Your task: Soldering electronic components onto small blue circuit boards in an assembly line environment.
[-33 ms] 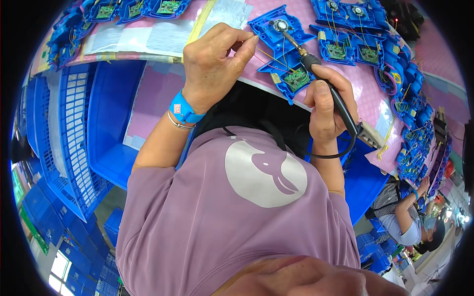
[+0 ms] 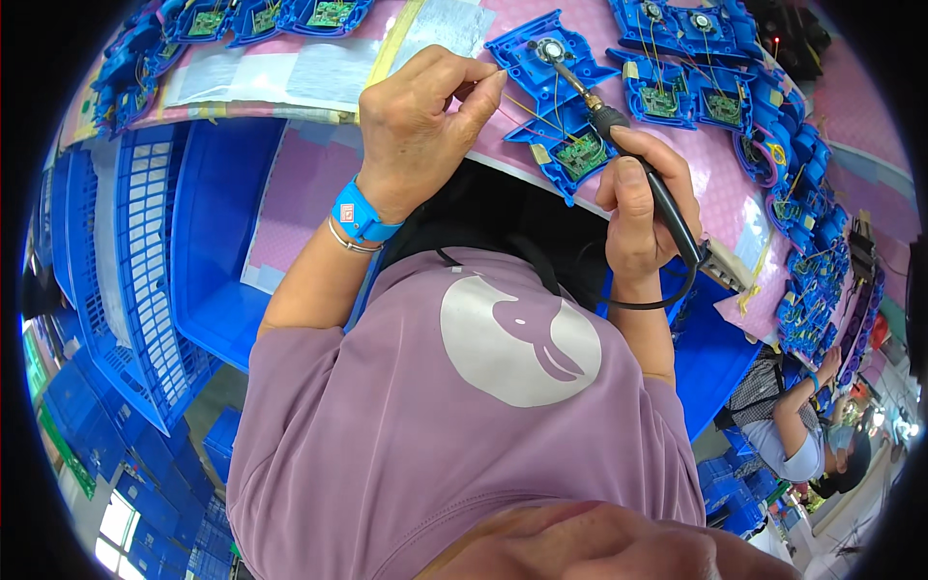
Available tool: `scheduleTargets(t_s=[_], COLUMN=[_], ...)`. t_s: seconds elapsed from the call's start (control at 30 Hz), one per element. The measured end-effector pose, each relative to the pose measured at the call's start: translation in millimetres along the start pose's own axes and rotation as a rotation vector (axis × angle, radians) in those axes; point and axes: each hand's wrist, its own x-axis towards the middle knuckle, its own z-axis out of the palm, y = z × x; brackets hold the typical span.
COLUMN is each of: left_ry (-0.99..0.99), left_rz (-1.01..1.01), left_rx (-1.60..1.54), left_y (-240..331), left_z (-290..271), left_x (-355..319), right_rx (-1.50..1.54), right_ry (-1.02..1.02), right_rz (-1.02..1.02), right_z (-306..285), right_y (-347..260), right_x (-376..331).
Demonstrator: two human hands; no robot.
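Observation:
My right hand [image 2: 650,198] is closed around a soldering iron [image 2: 667,205] with a black handle. Its metal tip meets the small round silver speaker [image 2: 550,50] set in a blue plastic shell half [image 2: 527,72]. Just below, a second blue shell half [image 2: 568,187] holds a green circuit board [image 2: 582,155], with thin yellow and red wires [image 2: 533,109] running from it. To the left of these shells, my left hand [image 2: 416,121] pinches thumb and forefinger together near the wires. What lies between those fingertips is too fine to make out. A blue strap [image 2: 356,212] circles my left wrist.
More blue shells with boards and speakers [image 2: 701,24] lie at the far right, others [image 2: 324,14] at the far left. Shells pile up along the right [image 2: 812,280]. Blue crates [image 2: 208,280] stand at left. Another person [image 2: 797,425] works at lower right.

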Motion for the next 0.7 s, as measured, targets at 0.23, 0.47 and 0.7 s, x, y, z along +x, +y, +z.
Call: scheduleTargets(t_s=[0.23, 0.47, 0.7], left_ry=[-0.002, 0.003, 0.003], left_rz=[0.006, 0.013, 0.015], left_rx=[0.011, 0.026, 0.015], left_y=[-0.7, -3.8, -5.6], left_z=[0.6, 1.5, 2.0], left_x=[-0.9, -1.2, 0.0], right_rx=[0.021, 0.027, -0.011], right_ry=[-0.003, -0.010, -0.008], right_rz=[0.016, 0.020, 0.011], right_z=[1.3, 2.6, 3.0], right_y=[3.4, 4.4, 3.0], right_x=[1.9, 2.6, 3.5])
